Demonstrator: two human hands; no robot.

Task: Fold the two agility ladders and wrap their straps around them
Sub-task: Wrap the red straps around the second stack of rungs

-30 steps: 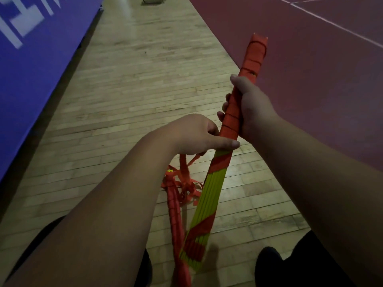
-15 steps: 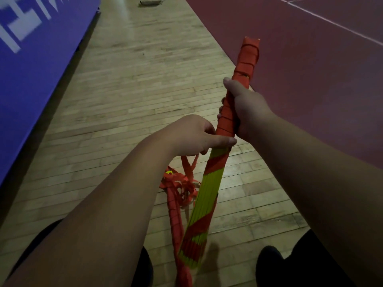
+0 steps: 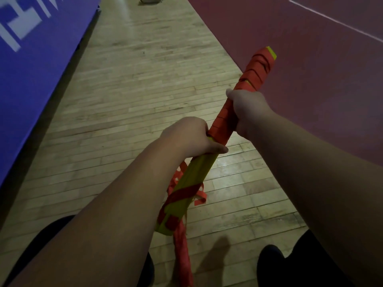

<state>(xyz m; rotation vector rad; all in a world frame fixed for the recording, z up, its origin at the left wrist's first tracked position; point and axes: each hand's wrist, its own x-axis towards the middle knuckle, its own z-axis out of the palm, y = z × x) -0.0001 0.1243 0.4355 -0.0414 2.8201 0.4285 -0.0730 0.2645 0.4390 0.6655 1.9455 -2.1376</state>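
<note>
While the left hand (image 3: 192,135) curled round the middle of the folded yellow-green agility ladder bundle (image 3: 199,172), thumb laid across it, I had the right hand (image 3: 246,106) gripping higher up, on the tightly wound orange strap (image 3: 255,75). The bundle was tilted in the air, upper end to the right, above the wooden plank floor (image 3: 134,90). Loose orange webbing (image 3: 182,245) hung from its lower end.

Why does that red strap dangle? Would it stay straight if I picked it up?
Probably not. The red strap hangs limp below the folded ladder, so it is likely floppy and would droop. It looks thin and flat, so probably light. The ladder runs straight between the left hand and right hand, so it seems stiff.
</note>
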